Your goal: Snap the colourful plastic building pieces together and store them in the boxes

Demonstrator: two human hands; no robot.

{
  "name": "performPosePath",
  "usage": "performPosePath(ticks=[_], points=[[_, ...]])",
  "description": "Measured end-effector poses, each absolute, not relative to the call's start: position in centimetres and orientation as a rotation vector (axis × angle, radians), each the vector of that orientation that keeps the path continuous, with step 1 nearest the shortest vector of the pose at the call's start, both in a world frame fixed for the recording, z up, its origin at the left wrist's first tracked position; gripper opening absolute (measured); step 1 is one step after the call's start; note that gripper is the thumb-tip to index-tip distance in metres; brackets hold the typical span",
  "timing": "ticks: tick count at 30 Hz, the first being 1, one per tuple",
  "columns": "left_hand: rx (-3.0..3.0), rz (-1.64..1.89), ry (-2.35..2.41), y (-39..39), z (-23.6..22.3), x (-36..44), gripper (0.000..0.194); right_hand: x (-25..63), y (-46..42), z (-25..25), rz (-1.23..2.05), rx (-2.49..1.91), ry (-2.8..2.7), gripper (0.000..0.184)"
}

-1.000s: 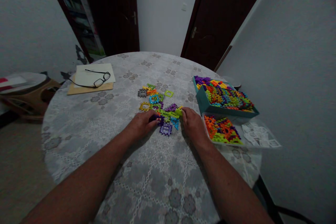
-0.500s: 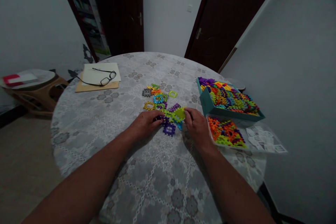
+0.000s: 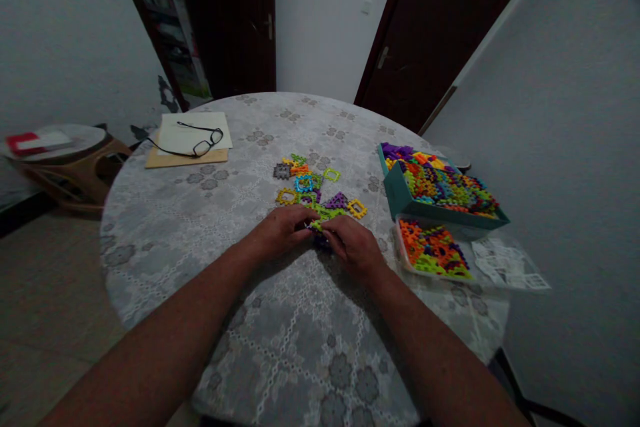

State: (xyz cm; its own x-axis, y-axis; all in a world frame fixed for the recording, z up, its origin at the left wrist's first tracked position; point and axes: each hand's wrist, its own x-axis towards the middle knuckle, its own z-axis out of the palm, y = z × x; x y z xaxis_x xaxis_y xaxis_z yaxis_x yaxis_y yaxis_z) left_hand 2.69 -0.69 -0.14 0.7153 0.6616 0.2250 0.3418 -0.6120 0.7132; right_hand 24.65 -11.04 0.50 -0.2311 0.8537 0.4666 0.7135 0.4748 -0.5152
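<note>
My left hand point(image 3: 285, 230) and my right hand point(image 3: 354, 243) meet near the middle of the table, both with fingers closed on lime-green interlocking plastic pieces point(image 3: 327, 212). Dark purple parts show beneath the fingers, and the hands partly cover what they hold. Just beyond lie loose toothed pieces: a purple triangle point(image 3: 337, 200), a yellow square frame point(image 3: 357, 208), a mustard frame point(image 3: 287, 196), a blue frame point(image 3: 303, 183), a grey piece point(image 3: 281, 171) and a lime frame point(image 3: 331, 175).
At the right stand a teal box point(image 3: 400, 190) full of coloured pieces and a clear plastic tub point(image 3: 407, 267) with more. Black glasses point(image 3: 201, 147) rest on white paper point(image 3: 173, 127) at the left. A patterned cloth point(image 3: 300, 347) covers the round table.
My right hand has moved left, bringing the lime-green piece up against my left hand. The yellow frame at the right now shows, and the purple square below is mostly hidden.
</note>
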Motion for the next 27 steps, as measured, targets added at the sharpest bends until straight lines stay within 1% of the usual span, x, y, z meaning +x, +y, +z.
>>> performPosePath(ticks=[3,6,8,11,13,16,21,23,27], points=[[2.281,0.601,0.706,-0.7,0.4,2.5,0.016,24.7,-11.1,0.7,0.255,-1.271,-1.970,0.022],[2.291,0.611,0.755,-0.4,1.0,2.2,0.013,25.8,-11.4,1.2,0.234,-1.389,-1.907,0.020],[2.297,0.621,0.830,-0.2,1.3,1.9,0.013,26.6,-11.8,1.5,0.257,-1.502,-1.982,0.017],[2.290,0.625,0.916,0.0,1.4,1.7,0.012,27.0,-12.4,1.7,0.292,-1.646,-2.169,0.027],[2.280,0.640,0.934,0.1,1.4,1.6,0.011,26.6,-12.6,1.6,0.272,-1.726,-2.212,0.028],[2.275,0.669,0.914,0.1,1.5,1.6,0.013,26.0,-12.6,1.6,0.230,-1.778,-2.227,0.022],[2.288,0.646,0.806,-0.1,1.7,1.6,0.016,26.7,-12.2,1.9,0.245,-1.706,-2.243,0.011],[2.293,0.623,0.780,-0.2,1.5,1.7,0.016,27.4,-11.9,2.1,0.247,-1.729,-2.197,0.012],[2.304,0.573,0.736,-0.5,0.8,2.0,0.016,28.3,-11.2,2.1,0.184,-1.772,-2.097,0.022]])
